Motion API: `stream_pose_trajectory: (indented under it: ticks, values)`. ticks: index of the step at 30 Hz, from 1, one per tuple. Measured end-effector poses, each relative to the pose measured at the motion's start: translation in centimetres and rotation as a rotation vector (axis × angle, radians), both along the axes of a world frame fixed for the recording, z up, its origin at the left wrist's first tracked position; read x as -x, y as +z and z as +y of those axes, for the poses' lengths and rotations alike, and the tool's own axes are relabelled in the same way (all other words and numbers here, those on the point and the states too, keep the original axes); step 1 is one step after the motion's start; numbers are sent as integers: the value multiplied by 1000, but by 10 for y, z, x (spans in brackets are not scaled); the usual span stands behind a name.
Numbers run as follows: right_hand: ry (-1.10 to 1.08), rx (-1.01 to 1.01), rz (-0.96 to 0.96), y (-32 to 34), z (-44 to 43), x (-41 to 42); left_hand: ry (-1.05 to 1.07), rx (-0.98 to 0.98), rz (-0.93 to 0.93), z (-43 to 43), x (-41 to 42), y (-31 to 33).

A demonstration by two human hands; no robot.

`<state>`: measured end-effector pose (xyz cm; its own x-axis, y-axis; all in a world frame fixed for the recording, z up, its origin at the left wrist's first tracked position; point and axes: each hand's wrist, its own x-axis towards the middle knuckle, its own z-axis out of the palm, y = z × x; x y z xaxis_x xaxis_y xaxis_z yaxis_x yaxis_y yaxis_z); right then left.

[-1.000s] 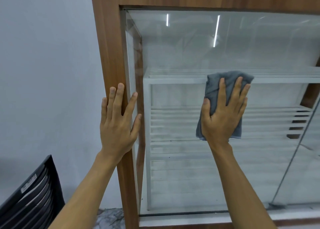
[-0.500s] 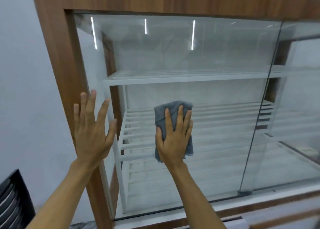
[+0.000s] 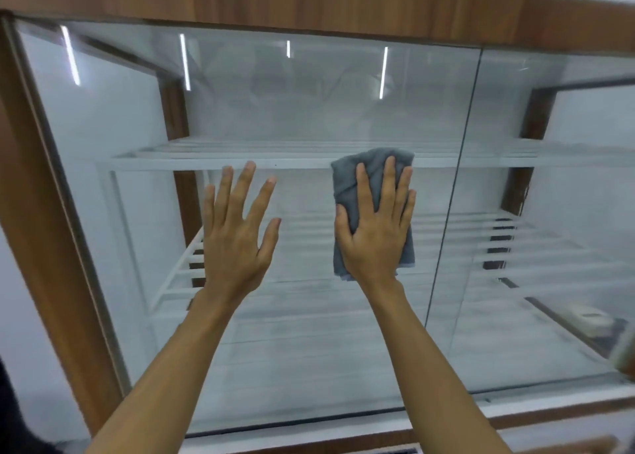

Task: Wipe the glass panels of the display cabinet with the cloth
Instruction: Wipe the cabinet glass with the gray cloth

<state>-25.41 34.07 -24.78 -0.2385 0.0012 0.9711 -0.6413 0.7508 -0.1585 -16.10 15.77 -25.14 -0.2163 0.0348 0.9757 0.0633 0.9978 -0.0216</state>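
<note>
The step in hand looks like the wiping itself, on the left of the two front panes. The right hand lies flat, palm forward, pressing a folded grey cloth against the clear glass panel of the wood-framed display cabinet. Its fingers are stretched out, only slightly spread, holding the cloth by pressure against the pane, not curled round it.

The cloth sits in the middle height of that pane, towards its right side, near the thin vertical seam where the neighbouring pane begins, and level with the white slatted shelf seen behind the glass. Folded into a rough rectangle, its long axis runs up and down, very slightly tilted; the top edge shows above the fingertips, the bottom edge below the heel of the hand.

The left hand is raised just beside it with fingers spread wide, holding nothing; whether the palm touches the glass I cannot tell.

Much of the pane is yet to be covered, judging by the hazy streaks lower down. The next move seems to call for steady flat pressure while sliding the cloth in overlapping strokes towards the seam and the bottom rail, without letting a fold slip from under the palm.
</note>
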Motion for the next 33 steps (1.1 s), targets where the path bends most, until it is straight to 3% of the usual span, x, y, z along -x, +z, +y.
stream_pose_trajectory:
  ticks: [6, 11, 24, 30, 33]
  values:
    - [-3, 156, -41, -1, 70, 33, 60, 15, 30, -4, 11, -5]
    - [11, 190, -88, -18, 69, 30, 78, 17, 55, -3, 13, -5]
    - [56, -85, 20, -19, -28, -14, 70, 20, 47, -7, 15, -6]
    - [31, -156, 79, -3, -7, -2, 73, 20, 52, -8, 14, -8]
    - [14, -52, 30, 11, 22, 11, 65, 10, 56, -8, 15, -8]
